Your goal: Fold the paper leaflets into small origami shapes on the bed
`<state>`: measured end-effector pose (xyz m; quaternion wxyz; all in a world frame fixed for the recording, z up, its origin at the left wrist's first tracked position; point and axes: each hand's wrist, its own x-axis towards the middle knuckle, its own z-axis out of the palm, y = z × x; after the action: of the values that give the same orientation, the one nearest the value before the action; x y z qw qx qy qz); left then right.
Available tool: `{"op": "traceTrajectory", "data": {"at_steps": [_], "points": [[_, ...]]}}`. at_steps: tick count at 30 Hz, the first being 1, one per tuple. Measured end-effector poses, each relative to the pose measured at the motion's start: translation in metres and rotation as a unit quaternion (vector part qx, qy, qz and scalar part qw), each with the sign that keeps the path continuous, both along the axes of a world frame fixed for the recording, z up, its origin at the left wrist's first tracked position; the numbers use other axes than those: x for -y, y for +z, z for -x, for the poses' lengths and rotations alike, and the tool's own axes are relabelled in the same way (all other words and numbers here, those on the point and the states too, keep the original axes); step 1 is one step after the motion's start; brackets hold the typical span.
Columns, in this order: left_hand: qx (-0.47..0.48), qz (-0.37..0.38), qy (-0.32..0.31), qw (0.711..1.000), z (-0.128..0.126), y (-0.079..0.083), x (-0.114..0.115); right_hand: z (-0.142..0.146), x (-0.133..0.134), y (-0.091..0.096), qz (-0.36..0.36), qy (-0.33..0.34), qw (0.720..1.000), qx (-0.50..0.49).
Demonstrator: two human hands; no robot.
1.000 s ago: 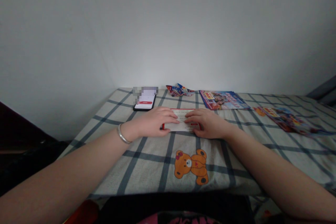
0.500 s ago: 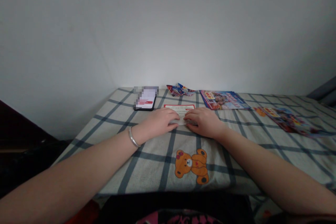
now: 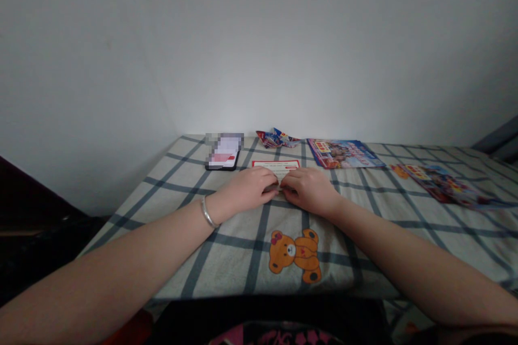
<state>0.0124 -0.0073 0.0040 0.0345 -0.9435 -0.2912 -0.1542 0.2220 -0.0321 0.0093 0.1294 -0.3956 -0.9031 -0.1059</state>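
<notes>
A white sheet of paper with a red border (image 3: pixel 279 167) lies on a checked bedsheet (image 3: pixel 243 248) in front of me. My left hand (image 3: pixel 246 188), with a silver bangle on its wrist, and my right hand (image 3: pixel 308 190) meet at the near edge of the paper. The fingertips of both hands are curled and pressed together on that edge. Most of the near part of the paper is hidden under my hands.
A black phone (image 3: pixel 223 153) lies beyond my left hand. A crumpled colourful wrapper (image 3: pixel 277 138) and a printed booklet (image 3: pixel 342 153) lie near the wall, a second booklet (image 3: pixel 445 186) at the right. An orange bear print (image 3: pixel 294 256) is on the sheet.
Both hands have slid away from me along the paper and drawn together. Their fingers have gone from lying flat to pinching its near edge. More of the far red border shows now.
</notes>
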Motion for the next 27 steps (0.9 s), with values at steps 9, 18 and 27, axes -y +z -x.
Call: {"op": "traceTrajectory", "data": {"at_steps": [9,18,27], "points": [[0.108,-0.013,0.015,0.994,-0.0011,-0.0033,-0.0026,0.0033,0.0031,-0.0005,-0.047,-0.077,0.994,-0.055],[0.175,-0.041,-0.014,0.984,-0.0049,-0.0004,0.0024,0.0042,0.0050,-0.0017,-0.085,-0.017,0.983,-0.160],[0.157,-0.070,-0.023,0.985,-0.0042,0.0011,0.0047,0.0052,0.0050,-0.0008,-0.100,0.012,0.983,-0.157]]}}
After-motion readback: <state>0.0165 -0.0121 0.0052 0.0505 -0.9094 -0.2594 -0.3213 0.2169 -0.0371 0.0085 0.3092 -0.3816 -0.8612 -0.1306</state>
